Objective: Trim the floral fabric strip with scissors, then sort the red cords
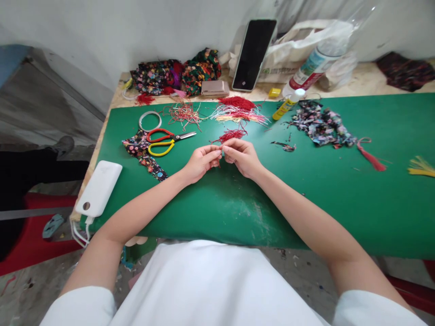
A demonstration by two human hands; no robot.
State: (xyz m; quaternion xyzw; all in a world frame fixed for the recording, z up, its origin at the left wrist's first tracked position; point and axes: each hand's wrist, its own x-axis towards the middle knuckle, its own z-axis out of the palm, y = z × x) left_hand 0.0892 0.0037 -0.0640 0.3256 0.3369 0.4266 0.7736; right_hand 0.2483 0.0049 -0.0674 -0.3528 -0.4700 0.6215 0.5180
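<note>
My left hand [205,162] and my right hand [242,157] meet over the middle of the green mat [204,203], fingertips pinched close together. What they hold is mostly hidden; a speck of red shows at the fingers, too small to name. Just beyond them lies a small heap of red cords [233,135]. Farther back is a bundle of red, white and yellow cords [239,111], with a tangle of loose cords [185,114] to its left. Scissors [170,140] with one red and one yellow handle lie left of my hands, partly over a floral fabric strip [149,160].
A white power bank [99,188] with a cable sits at the left edge. Behind are a tape roll [150,121], a propped phone [254,54], a glue stick [288,105] and a bottle [311,70]. Rightward lie floral fabric [321,124], a red tassel [372,156] and yellow strands [421,167].
</note>
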